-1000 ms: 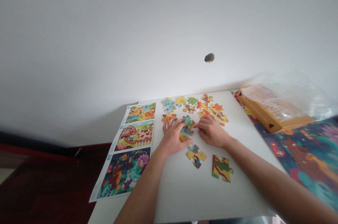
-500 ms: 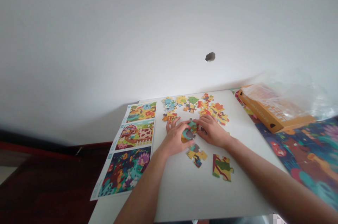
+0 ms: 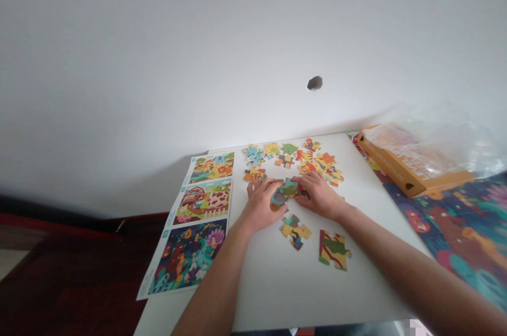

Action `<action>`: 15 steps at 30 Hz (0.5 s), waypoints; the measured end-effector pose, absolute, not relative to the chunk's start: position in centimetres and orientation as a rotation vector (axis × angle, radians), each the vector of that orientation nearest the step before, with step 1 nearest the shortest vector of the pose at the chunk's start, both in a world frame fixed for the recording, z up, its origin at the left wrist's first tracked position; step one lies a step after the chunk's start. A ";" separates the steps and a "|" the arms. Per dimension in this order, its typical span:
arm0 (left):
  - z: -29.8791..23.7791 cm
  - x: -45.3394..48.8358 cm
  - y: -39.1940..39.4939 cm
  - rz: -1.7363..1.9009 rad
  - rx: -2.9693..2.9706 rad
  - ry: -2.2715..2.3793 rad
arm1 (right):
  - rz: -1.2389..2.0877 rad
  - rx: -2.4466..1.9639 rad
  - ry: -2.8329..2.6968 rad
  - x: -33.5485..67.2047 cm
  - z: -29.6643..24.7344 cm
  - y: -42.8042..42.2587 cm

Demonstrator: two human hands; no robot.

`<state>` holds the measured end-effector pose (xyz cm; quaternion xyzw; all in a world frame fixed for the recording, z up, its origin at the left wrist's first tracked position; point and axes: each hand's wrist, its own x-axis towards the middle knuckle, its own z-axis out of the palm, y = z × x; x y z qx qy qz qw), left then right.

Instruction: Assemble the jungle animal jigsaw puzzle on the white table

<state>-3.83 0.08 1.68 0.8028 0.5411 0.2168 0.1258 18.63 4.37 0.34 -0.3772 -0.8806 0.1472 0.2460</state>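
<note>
My left hand [image 3: 262, 203] curls around a blue-and-grey puzzle piece [image 3: 280, 196], thumb along its near side. My right hand [image 3: 318, 196] grips a green-and-teal puzzle piece [image 3: 290, 187] by its right side. The two pieces meet or overlap between my hands; whether they interlock I cannot tell. Just below lies a yellow puzzle piece [image 3: 297, 232] with a grey top. Nearer to me is a green, yellow and dark red piece [image 3: 334, 250]. Beyond my hands several loose pieces [image 3: 289, 149] and a joined-looking orange lion cluster [image 3: 322, 168] lie on the white table [image 3: 277, 294].
A sheet with three printed pictures [image 3: 204, 227] lies along the table's left side. On the right, an orange puzzle box [image 3: 412, 169] under clear plastic wrap [image 3: 447, 140] rests on a dark colourful assembled picture [image 3: 455, 230]. A wall [image 3: 237, 61] with a hole stands behind.
My hands have shifted slightly, and the two held pieces have moved a little left and away from the yellow piece below. More of the green-and-teal piece now shows.
</note>
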 end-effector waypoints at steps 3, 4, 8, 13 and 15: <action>1.6 -3.8 0.0 0.629 2.319 1.598 | 0.411 -1.036 -2.402 18.6 0.6 4.3; 1.6 -3.8 0.0 0.630 2.318 1.603 | 0.408 -1.034 -2.402 18.6 0.7 4.3; 1.5 -3.9 0.2 0.646 2.328 1.629 | 0.377 -1.034 -2.395 18.7 0.6 4.5; 1.8 -4.5 0.6 0.763 2.277 1.853 | 0.330 -1.091 -2.354 18.9 0.4 4.7; 1.9 -4.7 0.6 0.745 2.252 1.942 | 0.310 -1.109 -2.331 19.0 0.4 4.8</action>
